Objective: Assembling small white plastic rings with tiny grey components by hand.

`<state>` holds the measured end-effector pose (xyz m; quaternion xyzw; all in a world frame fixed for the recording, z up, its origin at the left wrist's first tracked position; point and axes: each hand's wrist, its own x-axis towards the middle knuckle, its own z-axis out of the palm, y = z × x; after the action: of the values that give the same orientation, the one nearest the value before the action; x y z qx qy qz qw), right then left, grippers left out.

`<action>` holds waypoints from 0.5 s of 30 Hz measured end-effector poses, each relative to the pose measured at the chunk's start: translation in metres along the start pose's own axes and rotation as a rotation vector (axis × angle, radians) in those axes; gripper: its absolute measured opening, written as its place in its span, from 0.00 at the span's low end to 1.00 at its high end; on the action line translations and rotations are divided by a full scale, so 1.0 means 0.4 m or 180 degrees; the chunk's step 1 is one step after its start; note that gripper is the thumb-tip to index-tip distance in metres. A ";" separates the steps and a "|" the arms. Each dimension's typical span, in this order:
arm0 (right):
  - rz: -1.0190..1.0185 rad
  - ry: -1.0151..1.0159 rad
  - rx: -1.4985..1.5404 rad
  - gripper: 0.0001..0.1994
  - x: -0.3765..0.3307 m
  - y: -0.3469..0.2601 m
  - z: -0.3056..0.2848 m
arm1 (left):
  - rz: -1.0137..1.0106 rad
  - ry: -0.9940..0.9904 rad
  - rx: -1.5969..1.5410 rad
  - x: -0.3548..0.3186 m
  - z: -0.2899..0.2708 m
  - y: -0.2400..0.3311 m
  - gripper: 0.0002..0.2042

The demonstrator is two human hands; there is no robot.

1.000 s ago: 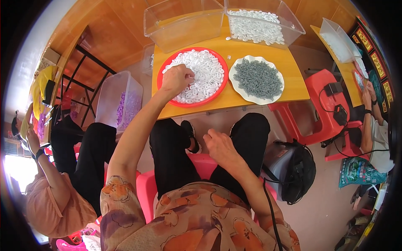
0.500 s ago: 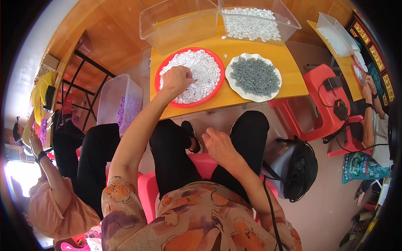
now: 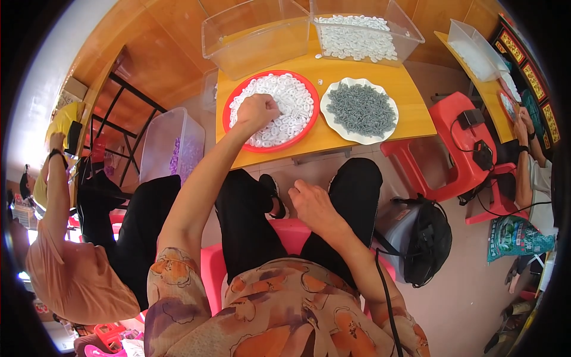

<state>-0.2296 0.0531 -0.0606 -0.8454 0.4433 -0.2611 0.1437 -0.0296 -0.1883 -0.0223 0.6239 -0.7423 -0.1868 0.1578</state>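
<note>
My left hand [image 3: 257, 112] rests over the small white plastic pieces [image 3: 294, 110] heaped in a round red tray [image 3: 273, 149]. Its fingers are curled together, and whatever is in them is hidden. In front of my body, above my lap, my right hand [image 3: 311, 205] is held with thumb and fingers drawn in; anything in it is too small to make out. To the right of the tray, a white scalloped plate [image 3: 326, 108] holds a pile of small grey elongated pieces [image 3: 361, 109].
The yellow table [image 3: 413, 101] bears a clear bin [image 3: 256, 44] and another clear bin [image 3: 410, 33] with white pieces. Right of me are a red stool [image 3: 446, 143] and a black bag [image 3: 427, 244]. At left, a co-worker [image 3: 83, 273] sits beside a tub [image 3: 154, 143] of purple pieces.
My left hand has shifted slightly right within the tray, fingers still curled. My right hand has barely moved. The co-worker at left has raised an arm toward the yellow cloth.
</note>
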 end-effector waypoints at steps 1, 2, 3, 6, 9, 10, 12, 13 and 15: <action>-0.0014 0.0000 -0.0005 0.04 0.001 0.000 0.000 | -0.0004 0.0014 -0.0002 -0.008 -0.010 -0.006 0.07; -0.0036 0.0010 -0.0018 0.04 0.003 -0.001 0.002 | 0.0062 0.0090 -0.0222 -0.021 -0.026 -0.019 0.06; -0.0034 0.0024 -0.0032 0.04 0.004 0.002 0.001 | 0.0142 0.0146 -0.0442 -0.031 -0.034 -0.022 0.06; 0.0327 -0.0027 0.0132 0.06 0.003 0.006 -0.018 | 0.0036 0.0018 -0.2106 -0.107 -0.056 0.003 0.07; 0.0459 0.0431 0.0529 0.09 0.012 0.010 -0.025 | -0.0039 -0.0095 -0.3133 -0.225 -0.046 0.005 0.08; 0.0466 0.0387 0.0534 0.09 0.020 0.011 -0.032 | -0.0079 -0.0095 -0.3157 -0.267 -0.034 0.008 0.08; 0.0692 0.0690 0.1335 0.10 0.035 0.014 -0.052 | -0.0424 -0.0289 -0.3857 -0.348 -0.004 0.021 0.07; 0.0623 0.0830 0.1458 0.10 0.042 0.020 -0.055 | -0.0417 -0.0398 -0.3816 -0.382 0.005 0.023 0.07; 0.0704 0.0833 0.1753 0.10 0.061 0.015 -0.061 | -0.0496 -0.0518 -0.4023 -0.443 0.032 0.024 0.07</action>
<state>-0.2362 0.0293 -0.0358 -0.6806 0.4599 -0.4605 0.3364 -0.0136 -0.0112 -0.0292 0.4465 -0.4511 -0.6460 0.4241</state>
